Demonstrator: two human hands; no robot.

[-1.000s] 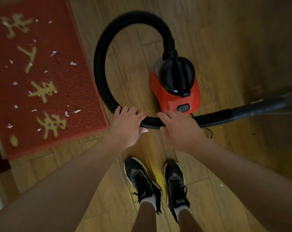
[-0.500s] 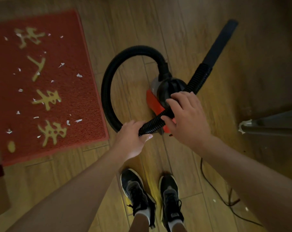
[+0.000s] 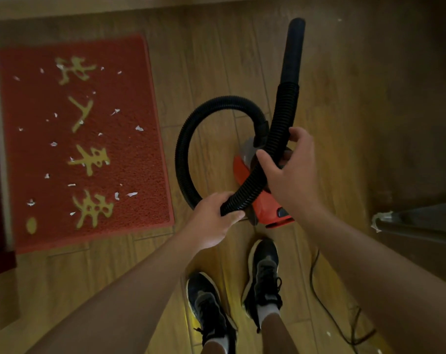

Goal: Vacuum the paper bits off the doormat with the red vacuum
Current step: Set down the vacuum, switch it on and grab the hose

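L hand (image 3: 211,221) grips the black hose (image 3: 180,159) low and R hand (image 3: 290,175) wraps it higher up, both over the red vacuum (image 3: 266,209) on the wood floor (image 3: 216,47); the rigid nozzle (image 3: 293,52) points up-frame. Red doormat (image 3: 135,162) w/ gold chars lies left of the vac, apart from it, w/ white paper bits (image 3: 139,128) scattered on it. Black shoes (image 3: 209,302) at btm, power cord (image 3: 315,284) on the floor to their right.

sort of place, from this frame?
Probably a home entryway: a red doormat lies on a wood-plank floor, and a small red vacuum with hose and cord stands beside it.
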